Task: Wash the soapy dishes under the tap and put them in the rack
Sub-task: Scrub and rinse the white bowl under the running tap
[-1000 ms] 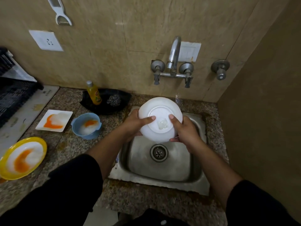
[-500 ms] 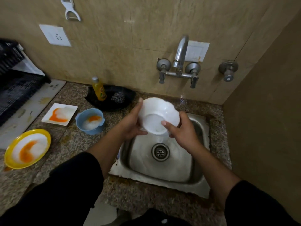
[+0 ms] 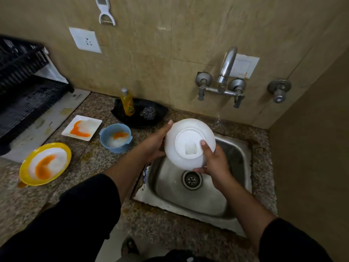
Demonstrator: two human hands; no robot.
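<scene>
A white bowl [image 3: 182,137] is held over the steel sink [image 3: 236,161], turned so its underside faces me. My left hand [image 3: 153,143] grips its left rim and my right hand [image 3: 214,163] grips its lower right edge, thumb on the base. The tap [image 3: 225,67] stands on the wall above; I see no stream from it. On the counter to the left wait a yellow plate [image 3: 26,167], a blue bowl [image 3: 115,146] and a white square plate [image 3: 94,122], all with foam and orange smears. The black dish rack [image 3: 24,99] is at far left.
A black tray [image 3: 160,114] behind the sink holds a yellow soap bottle [image 3: 127,103] and a steel scrubber [image 3: 148,112]. A white mat [image 3: 47,120] lies under the rack. A side wall [image 3: 311,148] closes off the right. A peeler [image 3: 105,12] hangs on the tiles.
The bowl was flipped from inside-up half a second ago back to underside-up. The view shifted so the sink sits further right and the rack shows more.
</scene>
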